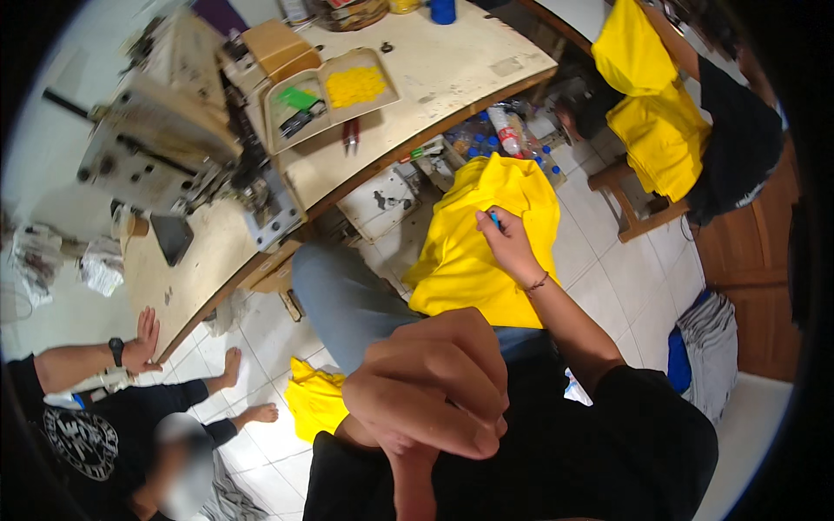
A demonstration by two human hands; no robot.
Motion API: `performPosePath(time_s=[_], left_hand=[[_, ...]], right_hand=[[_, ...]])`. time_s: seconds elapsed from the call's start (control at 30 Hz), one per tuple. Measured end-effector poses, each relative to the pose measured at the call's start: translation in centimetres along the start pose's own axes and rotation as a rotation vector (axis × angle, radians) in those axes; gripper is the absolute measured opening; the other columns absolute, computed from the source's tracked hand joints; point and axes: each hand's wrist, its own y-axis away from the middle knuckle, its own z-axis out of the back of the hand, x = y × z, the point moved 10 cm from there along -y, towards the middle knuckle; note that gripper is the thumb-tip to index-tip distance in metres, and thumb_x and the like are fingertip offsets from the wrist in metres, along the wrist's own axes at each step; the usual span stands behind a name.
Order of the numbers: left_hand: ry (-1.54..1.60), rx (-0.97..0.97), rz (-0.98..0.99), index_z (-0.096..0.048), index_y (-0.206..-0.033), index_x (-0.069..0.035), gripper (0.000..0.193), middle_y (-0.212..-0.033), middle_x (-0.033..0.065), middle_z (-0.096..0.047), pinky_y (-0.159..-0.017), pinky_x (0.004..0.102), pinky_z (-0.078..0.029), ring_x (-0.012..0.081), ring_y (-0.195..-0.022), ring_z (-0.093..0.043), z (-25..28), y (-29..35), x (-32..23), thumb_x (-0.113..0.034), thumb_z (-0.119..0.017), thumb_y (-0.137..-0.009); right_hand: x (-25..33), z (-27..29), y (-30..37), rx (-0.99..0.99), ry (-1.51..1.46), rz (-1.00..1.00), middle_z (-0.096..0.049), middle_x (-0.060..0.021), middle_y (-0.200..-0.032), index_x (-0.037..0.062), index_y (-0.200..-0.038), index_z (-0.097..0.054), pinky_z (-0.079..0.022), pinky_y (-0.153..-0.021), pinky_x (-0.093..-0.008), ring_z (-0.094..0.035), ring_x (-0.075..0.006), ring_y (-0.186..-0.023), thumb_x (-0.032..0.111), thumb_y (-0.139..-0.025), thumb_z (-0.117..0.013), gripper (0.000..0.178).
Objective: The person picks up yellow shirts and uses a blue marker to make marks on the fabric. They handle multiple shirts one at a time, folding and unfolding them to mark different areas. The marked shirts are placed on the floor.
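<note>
Yellow cloth (473, 260) lies in folds over my lap and right thigh. Above it, my right hand (511, 247) is closed, with the end of a small blue object (494, 219) poking out by the thumb. The rest of that object is hidden in the grip, so its kind cannot be told. Close to the camera, my left hand (430, 386) is raised with its fingers curled in. Whatever it may hold is hidden by the fingers.
A sewing machine (161, 130) stands on the wooden table (443, 65), beside a tray (382, 102) of yellow and green pieces. To the left a person rests a hand (142, 346) at the table edge. Another person at right has yellow cloth (651, 130). More yellow cloth (313, 399) lies on the floor.
</note>
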Motion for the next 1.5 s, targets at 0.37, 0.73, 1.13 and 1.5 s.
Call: performPosePath(time_s=[0.37,0.73,1.13,1.5], left_hand=[[-0.294,-0.030,-0.112,-0.071,-0.098,0.002,0.063,-0.085,0.0101,-0.070,-0.061,0.0328,-0.050,0.0221,-0.070,-0.066,4.4,2.1,-4.4,-0.055,-0.088,-0.078],[-0.710,-0.249,0.787,-0.069,-0.103,-0.003,0.015,-0.087,0.0018,-0.070,-0.071,0.0251,-0.050,0.0086,-0.076,-0.061,15.0,15.5,9.1,-0.010,-0.078,-0.094],[-1.068,-0.583,1.747,-0.068,-0.118,-0.002,0.034,-0.091,0.0094,-0.070,-0.081,0.0381,-0.059,0.0213,-0.091,-0.073,17.8,63.6,-23.0,-0.029,-0.048,-0.111],[0.316,-1.499,1.245,-0.062,-0.132,-0.010,0.043,-0.126,0.0078,-0.072,-0.094,0.0361,-0.059,0.0215,-0.108,-0.073,2.0,59.9,-10.7,-0.043,-0.043,-0.112]], right_hand=[[-0.4,-0.9,-1.0,0.033,-0.008,-0.061,-0.050,0.0043,-0.071,0.0016,-0.082,-0.061,-0.038,-0.063,-0.0265,-0.042,-0.0055,-0.069,0.027,-0.105,-0.065,0.034],[0.5,-3.2,-1.9,0.081,0.095,-0.020,-0.050,0.0036,-0.072,0.0014,-0.082,-0.059,-0.038,-0.062,-0.0264,-0.042,-0.0055,-0.069,0.025,-0.105,-0.064,0.033],[0.4,-6.1,-2.3,0.201,0.018,-0.082,-0.051,0.0058,-0.074,0.0018,-0.085,-0.060,-0.035,-0.062,-0.0229,-0.042,-0.0034,-0.071,0.019,-0.104,-0.065,0.026],[0.0,-5.8,-3.1,0.235,0.029,-0.040,-0.052,0.0037,-0.074,0.0011,-0.086,-0.062,-0.037,-0.064,-0.0242,-0.044,-0.0051,-0.072,0.024,-0.105,-0.065,0.029]])
